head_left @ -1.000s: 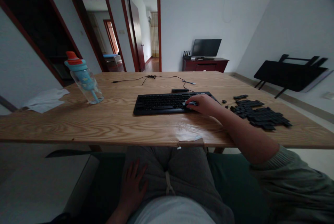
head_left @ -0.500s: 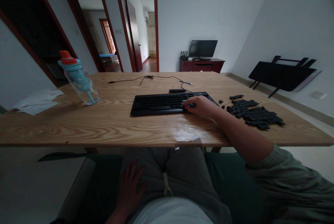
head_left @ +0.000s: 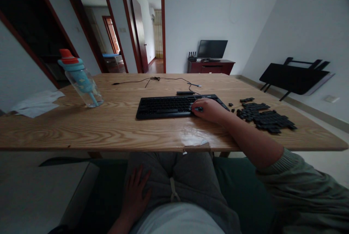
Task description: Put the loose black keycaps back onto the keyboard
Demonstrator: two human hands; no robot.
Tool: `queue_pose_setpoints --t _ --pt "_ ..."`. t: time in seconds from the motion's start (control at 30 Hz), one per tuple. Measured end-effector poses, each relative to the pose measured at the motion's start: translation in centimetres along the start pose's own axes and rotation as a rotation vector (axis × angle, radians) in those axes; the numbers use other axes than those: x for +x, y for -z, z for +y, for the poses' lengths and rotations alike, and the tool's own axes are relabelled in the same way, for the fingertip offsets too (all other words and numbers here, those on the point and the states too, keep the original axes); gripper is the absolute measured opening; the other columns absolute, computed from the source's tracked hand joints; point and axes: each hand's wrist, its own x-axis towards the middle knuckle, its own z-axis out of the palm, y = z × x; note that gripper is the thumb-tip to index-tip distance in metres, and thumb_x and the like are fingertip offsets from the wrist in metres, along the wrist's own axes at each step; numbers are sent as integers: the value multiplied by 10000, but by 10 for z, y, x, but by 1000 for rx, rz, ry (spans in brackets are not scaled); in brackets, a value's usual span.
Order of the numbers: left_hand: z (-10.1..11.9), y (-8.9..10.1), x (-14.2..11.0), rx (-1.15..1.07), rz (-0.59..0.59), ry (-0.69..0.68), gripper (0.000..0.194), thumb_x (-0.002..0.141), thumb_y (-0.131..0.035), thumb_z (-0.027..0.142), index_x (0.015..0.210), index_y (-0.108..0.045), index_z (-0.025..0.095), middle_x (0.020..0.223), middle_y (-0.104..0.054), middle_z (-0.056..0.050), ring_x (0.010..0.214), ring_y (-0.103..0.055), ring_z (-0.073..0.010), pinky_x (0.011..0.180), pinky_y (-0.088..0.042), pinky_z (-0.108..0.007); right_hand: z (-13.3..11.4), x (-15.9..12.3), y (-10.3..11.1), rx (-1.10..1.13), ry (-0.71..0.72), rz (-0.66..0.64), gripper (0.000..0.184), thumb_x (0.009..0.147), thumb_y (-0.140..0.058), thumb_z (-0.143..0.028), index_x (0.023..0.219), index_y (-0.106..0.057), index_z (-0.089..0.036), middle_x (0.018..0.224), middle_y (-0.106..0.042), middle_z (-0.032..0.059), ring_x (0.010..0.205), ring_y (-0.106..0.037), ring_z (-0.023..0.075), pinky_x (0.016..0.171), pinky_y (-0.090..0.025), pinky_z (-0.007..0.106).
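A black keyboard point(head_left: 166, 108) lies on the wooden table, its right part covered by my right hand point(head_left: 207, 109). The fingers of that hand are bent and pinched together low over the keys; whatever they grip is hidden by the fingers. Some exposed, lighter spots show beside the fingertips. To the right of the keyboard a heap of loose black keycaps point(head_left: 268, 118) is spread out, with a few single ones nearer the keyboard's edge. My left hand point(head_left: 136, 192) rests flat on my thigh, fingers spread, holding nothing.
Behind the keyboard are a small black bar point(head_left: 185, 93) and a thin black cable point(head_left: 155, 78). A clear bottle with a red and blue lid point(head_left: 84, 81) stands at the left, beside white tissues point(head_left: 38, 103). Clear tape point(head_left: 196, 143) covers part of the table's front edge.
My right hand stays at the keyboard's right part, its fingers drawing closer together and lower onto the keys. The whole view shifts slightly. My left hand has not moved.
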Motion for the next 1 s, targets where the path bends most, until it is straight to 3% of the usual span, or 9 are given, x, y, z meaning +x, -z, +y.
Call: queue_pose_setpoints --t 0.33,0.57,1.0 --pt "-2 -4 0 -9 18 -12 539 915 -542 338 1452 -563 299 1643 -331 -76 1526 -228 -350 1175 -298 -551 -15 -4 3 -183 -10 -84 336 873 -590 -244 1138 -789 -195 1154 -759 84 1008 -705 254 846 -532 328" --pt "0 1 1 -7 -5 -13 555 925 -530 338 1477 -534 284 1657 -294 -88 1529 -211 -357 1179 -273 -556 -24 -3 2 -169 -139 -93 360 858 -583 -269 1149 -786 -206 1121 -762 79 992 -700 255 874 -513 332" --pt "4 8 4 -8 -23 -3 569 910 -531 336 1477 -534 288 1642 -337 -76 1524 -223 -344 1174 -276 -549 -23 -4 0 -165 -132 -73 372 863 -566 -253 1167 -779 -218 1116 -756 75 979 -695 242 827 -507 307"
